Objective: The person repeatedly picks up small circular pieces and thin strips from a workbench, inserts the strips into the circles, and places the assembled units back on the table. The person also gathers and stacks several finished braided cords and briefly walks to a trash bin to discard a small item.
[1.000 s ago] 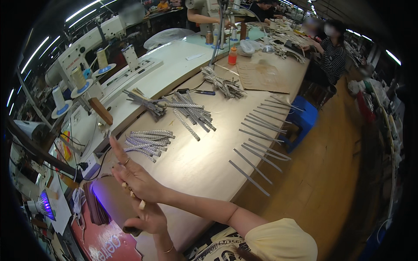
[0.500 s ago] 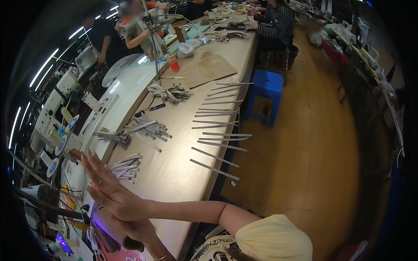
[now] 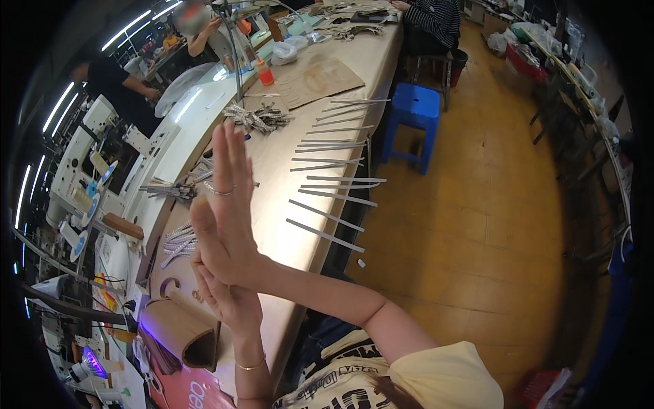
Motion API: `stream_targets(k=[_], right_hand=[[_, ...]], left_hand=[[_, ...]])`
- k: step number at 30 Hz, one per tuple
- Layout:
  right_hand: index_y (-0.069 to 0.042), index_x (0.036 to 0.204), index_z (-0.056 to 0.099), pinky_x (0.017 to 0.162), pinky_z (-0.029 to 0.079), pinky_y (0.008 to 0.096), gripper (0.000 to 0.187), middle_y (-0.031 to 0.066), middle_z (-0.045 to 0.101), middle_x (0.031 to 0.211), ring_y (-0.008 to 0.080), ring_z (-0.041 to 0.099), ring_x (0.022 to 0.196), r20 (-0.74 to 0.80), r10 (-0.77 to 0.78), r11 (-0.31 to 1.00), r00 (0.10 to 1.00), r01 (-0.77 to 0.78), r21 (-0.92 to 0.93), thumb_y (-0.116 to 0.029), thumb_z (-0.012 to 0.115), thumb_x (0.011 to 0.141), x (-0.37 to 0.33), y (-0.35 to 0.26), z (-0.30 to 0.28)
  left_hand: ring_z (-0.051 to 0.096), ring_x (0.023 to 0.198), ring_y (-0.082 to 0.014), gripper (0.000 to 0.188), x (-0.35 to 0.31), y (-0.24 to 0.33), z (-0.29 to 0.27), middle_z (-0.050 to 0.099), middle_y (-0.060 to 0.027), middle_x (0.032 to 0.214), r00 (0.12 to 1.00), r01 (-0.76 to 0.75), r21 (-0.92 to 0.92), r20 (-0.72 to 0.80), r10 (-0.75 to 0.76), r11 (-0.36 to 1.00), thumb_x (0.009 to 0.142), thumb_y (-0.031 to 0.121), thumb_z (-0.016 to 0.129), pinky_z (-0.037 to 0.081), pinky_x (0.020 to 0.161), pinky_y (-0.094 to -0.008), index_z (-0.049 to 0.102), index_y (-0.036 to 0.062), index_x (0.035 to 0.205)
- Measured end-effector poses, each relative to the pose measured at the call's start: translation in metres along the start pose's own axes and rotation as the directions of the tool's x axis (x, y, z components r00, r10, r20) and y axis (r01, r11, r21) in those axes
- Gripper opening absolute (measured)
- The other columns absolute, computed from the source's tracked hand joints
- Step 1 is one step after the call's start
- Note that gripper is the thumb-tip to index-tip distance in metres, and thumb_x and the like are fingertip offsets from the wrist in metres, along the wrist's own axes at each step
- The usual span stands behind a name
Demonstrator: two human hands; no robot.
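Braided strips (image 3: 178, 244) — beside right hand (image 3: 230, 235).

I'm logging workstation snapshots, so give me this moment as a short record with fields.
Right hand: raised, fingers upright, wearing a ring
Left hand: below, seemingly touching the right
Left of the hands: braided strips, curved brown piece
Table: grey strips in a row along its right side
Farther along: orange bottle, brown sheet
Beside the table: blue stool

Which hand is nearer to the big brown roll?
Left. The left hand is close by, up and to the right of the brown roll in the picture; the right hand is farther off, higher up.
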State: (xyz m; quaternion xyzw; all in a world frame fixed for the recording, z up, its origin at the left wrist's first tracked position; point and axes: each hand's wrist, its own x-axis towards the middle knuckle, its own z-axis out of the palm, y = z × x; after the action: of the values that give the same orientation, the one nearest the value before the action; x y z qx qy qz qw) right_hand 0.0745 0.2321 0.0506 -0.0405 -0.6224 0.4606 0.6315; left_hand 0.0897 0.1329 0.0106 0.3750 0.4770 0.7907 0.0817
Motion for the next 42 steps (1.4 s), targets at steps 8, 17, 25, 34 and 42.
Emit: stream_targets(k=[8, 17, 25, 34, 42], right_hand=[[-0.010, 0.114, 0.066, 0.103, 0.030, 0.0511, 0.038, 0.0206, 0.052, 0.128, 0.0378, 0.043, 0.127, 0.285, -0.315, 0.875, 0.905, 0.393, -0.282, -0.040, 0.054, 0.095, 0.061, 0.064, -0.016], [-0.002, 0.093, 0.074, 0.083, 0.053, 0.0409, 0.029, 0.0189, 0.072, 0.091, 0.0341, 0.069, 0.090, 0.288, 0.373, 0.813, 0.882, -0.162, -0.559, -0.028, 0.063, 0.089, 0.186, 0.247, -0.188], [-0.001, 0.097, 0.072, 0.084, 0.054, 0.0424, 0.027, 0.0203, 0.072, 0.091, 0.0353, 0.070, 0.089, 0.057, 0.533, 0.566, 0.844, -0.305, -0.765, -0.023, 0.061, 0.087, 0.284, 0.383, -0.313], [0.010, 0.097, 0.067, 0.106, 0.040, 0.0459, 0.023, 0.0322, 0.058, 0.121, 0.0413, 0.058, 0.113, 0.508, 0.313, 0.672, 0.802, 0.191, -0.716, -0.005, 0.054, 0.085, 0.372, 0.542, -0.222], [0.007, 0.084, 0.071, 0.121, 0.017, 0.0438, 0.020, 0.0259, 0.069, 0.086, 0.0374, 0.064, 0.102, 0.542, 0.419, 0.426, 0.728, 0.369, -0.826, -0.006, 0.058, 0.079, 0.505, 0.727, -0.112]], left_hand=[[0.046, 0.061, -0.0069, 0.030, 0.089, -0.069, -0.024, 0.055, -0.0012, 0.080, 0.965, 0.099, 0.121, -0.256, -0.066, 0.988, 0.107, 0.030, 0.041, 0.038, 0.055, -0.0218, 0.051, 0.0023, 0.103], [0.025, 0.044, -0.0099, 0.061, 0.155, -0.221, -0.014, 0.036, 0.0026, 0.046, 0.997, 0.056, 0.573, 0.010, -0.075, 0.818, 0.106, 0.027, 0.043, 0.020, 0.043, -0.0302, 0.036, 0.0047, 0.050], [0.045, 0.041, -0.0287, 0.047, 0.264, -0.329, 0.091, 0.046, -0.0141, 0.049, 0.895, -0.353, 0.859, 0.425, -0.132, 0.372, 0.094, 0.028, 0.060, 0.035, 0.045, -0.0410, 0.048, 0.0024, 0.058], [0.054, 0.052, -0.0330, 0.033, 0.269, -0.345, 0.104, 0.053, -0.0136, 0.057, 0.905, -0.222, 0.931, 0.307, -0.293, 0.289, 0.087, 0.021, 0.066, 0.042, 0.050, -0.0433, 0.051, 0.0065, 0.061], [0.056, 0.047, -0.0286, 0.034, 0.282, -0.347, 0.103, 0.053, -0.0090, 0.054, 0.879, -0.200, 0.922, 0.318, -0.355, 0.330, 0.085, 0.022, 0.066, 0.045, 0.047, -0.0411, 0.051, 0.0095, 0.058]])
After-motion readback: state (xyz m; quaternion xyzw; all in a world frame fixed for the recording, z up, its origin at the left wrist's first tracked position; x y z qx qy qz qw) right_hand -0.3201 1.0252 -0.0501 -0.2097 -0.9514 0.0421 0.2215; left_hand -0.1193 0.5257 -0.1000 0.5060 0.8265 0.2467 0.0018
